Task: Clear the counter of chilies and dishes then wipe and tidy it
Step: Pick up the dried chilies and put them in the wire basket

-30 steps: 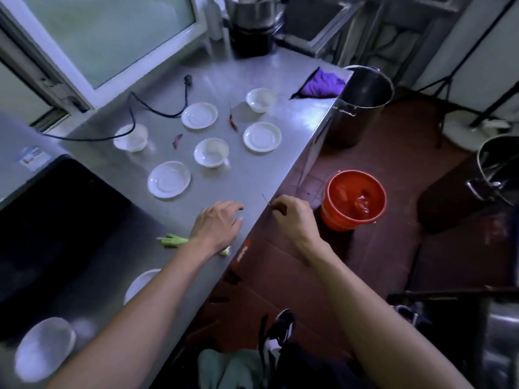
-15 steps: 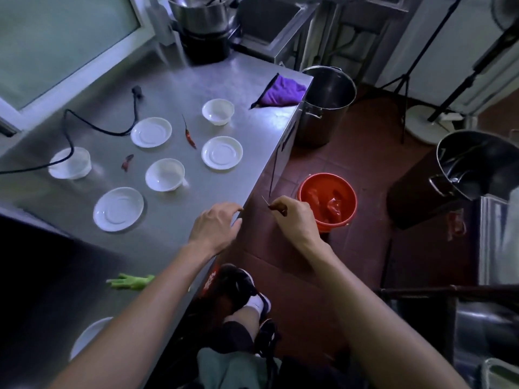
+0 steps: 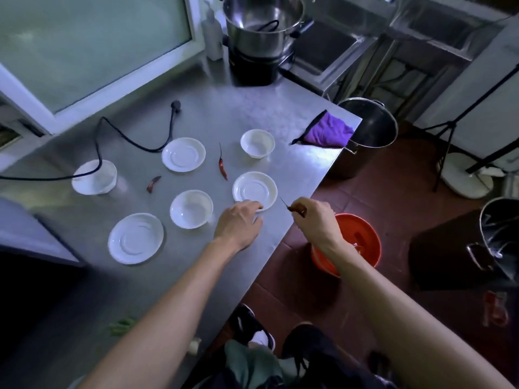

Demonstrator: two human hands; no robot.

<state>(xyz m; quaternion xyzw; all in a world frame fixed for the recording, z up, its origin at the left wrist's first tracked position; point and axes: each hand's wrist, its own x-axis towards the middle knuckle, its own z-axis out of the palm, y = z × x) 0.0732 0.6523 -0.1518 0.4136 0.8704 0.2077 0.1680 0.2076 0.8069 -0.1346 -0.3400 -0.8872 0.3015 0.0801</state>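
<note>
On the steel counter [image 3: 292,167] lie three white saucers [image 3: 184,154] [image 3: 255,190] [image 3: 136,238] and three white bowls [image 3: 257,142] [image 3: 191,208] [image 3: 94,177]. A long red chili [image 3: 222,166] lies between the far saucers, and a darker chili [image 3: 153,183] lies left of the middle bowl. My left hand [image 3: 239,223] is curled at the near rim of the right saucer. My right hand [image 3: 314,219] pinches a red chili [image 3: 292,208] by its stem end, at the counter's edge above the orange bucket [image 3: 362,242].
A purple cloth [image 3: 328,133] sits at the counter's far right corner. A black cable [image 3: 132,141] crosses the left bowl. A steel pot on a black cooker [image 3: 261,37] stands at the back. Large steel pots [image 3: 370,127] [image 3: 500,237] stand on the floor. Green chilies [image 3: 123,325] lie near the bottom left.
My view and both hands have moved forward along the counter. My left hand has reached the near rim of the right saucer; my right hand still pinches the chili.
</note>
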